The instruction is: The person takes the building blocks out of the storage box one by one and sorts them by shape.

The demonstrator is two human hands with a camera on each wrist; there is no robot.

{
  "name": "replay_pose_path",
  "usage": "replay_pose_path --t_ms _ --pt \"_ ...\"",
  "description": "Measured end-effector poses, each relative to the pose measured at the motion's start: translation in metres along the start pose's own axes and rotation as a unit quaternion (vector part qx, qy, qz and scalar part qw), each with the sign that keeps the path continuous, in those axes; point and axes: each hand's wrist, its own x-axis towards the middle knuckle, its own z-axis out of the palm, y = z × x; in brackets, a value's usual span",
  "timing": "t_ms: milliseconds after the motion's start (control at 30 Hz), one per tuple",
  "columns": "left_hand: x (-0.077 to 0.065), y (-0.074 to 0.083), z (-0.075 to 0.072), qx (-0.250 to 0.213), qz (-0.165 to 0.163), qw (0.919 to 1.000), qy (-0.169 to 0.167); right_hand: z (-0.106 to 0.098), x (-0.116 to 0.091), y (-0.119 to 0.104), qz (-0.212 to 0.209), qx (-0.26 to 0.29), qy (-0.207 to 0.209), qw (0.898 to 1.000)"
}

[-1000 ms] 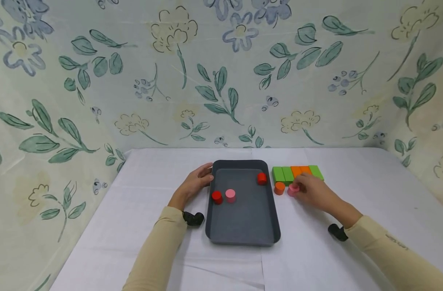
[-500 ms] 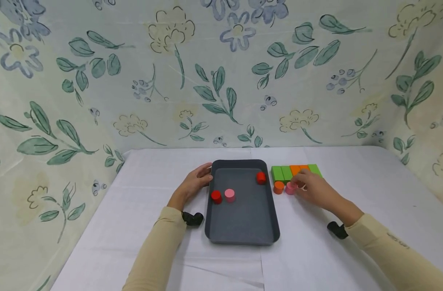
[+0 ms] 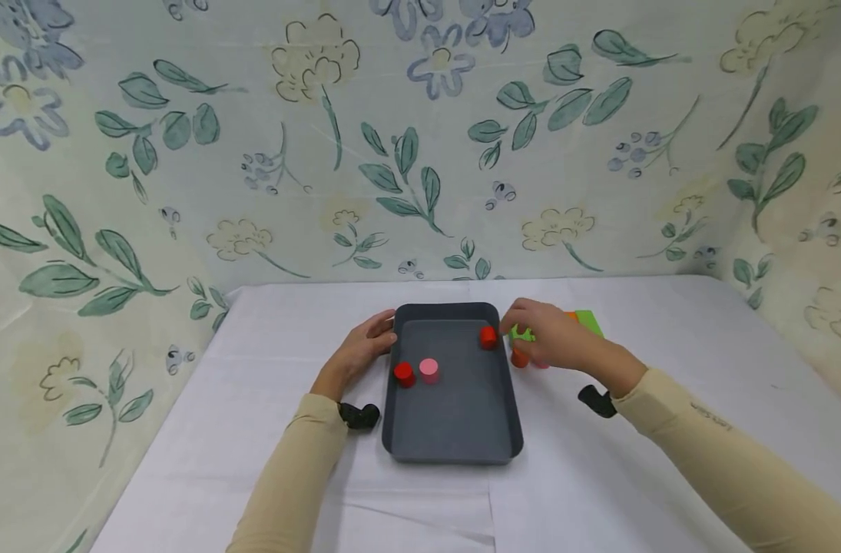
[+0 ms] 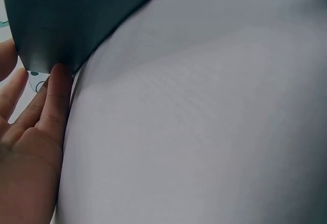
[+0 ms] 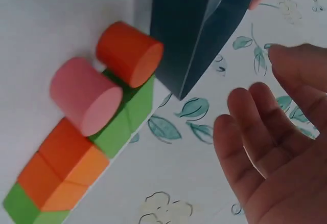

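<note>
Left hand point(image 3: 356, 351): fingers loosely extended, touching far left side of dark grey rectangular tray point(image 3: 452, 422). Right hand point(image 3: 546, 333): fingers parted, slightly bent, holding nothing, right of tray. Beneath it, on bench point(image 3: 254, 461): orange cylinder point(image 5: 127, 52), pink cylinder point(image 5: 82, 93), near side of 5 green and orange blocks point(image 5: 69, 144). In tray: 2 red cylinders point(image 3: 404, 375), 1 left, 1 far right; second pink cylinder point(image 3: 429, 372) by left one.

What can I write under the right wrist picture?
A right hand, holding nothing, near a pink cylinder, an orange cylinder, green and orange blocks and a dark tray.
</note>
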Motion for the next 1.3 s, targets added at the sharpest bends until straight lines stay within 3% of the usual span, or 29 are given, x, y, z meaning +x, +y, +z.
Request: replay_pose_path --t_ms 133,333,500,700,1100,1300 --pt "-0.001 -0.001 -0.001 0.004 -0.004 1.0 -0.001 0.005 0.017 -0.026 -0.028 -0.029 -0.077 0.996" --pt "0.0 0.001 -0.002 0.001 -0.008 1.0 0.004 0.019 0.041 -0.058 -0.07 -0.057 -0.12 0.989" --pt "0.0 0.002 -0.004 -0.005 -0.009 0.9999 0.004 0.036 0.061 -0.075 -0.08 -0.046 -0.133 0.987" --pt "0.0 0.0 -0.004 -0.028 0.015 0.9993 -0.022 0.052 0.076 -0.086 -0.085 -0.014 -0.146 0.986" --pt "-0.001 0.001 -0.003 -0.012 0.021 0.9994 -0.025 0.081 0.095 -0.102 -0.081 -0.014 -0.158 0.984" --pt "-0.001 0.0 -0.003 -0.009 0.021 0.9995 -0.023 0.088 0.099 -0.096 -0.079 -0.001 -0.146 0.986"
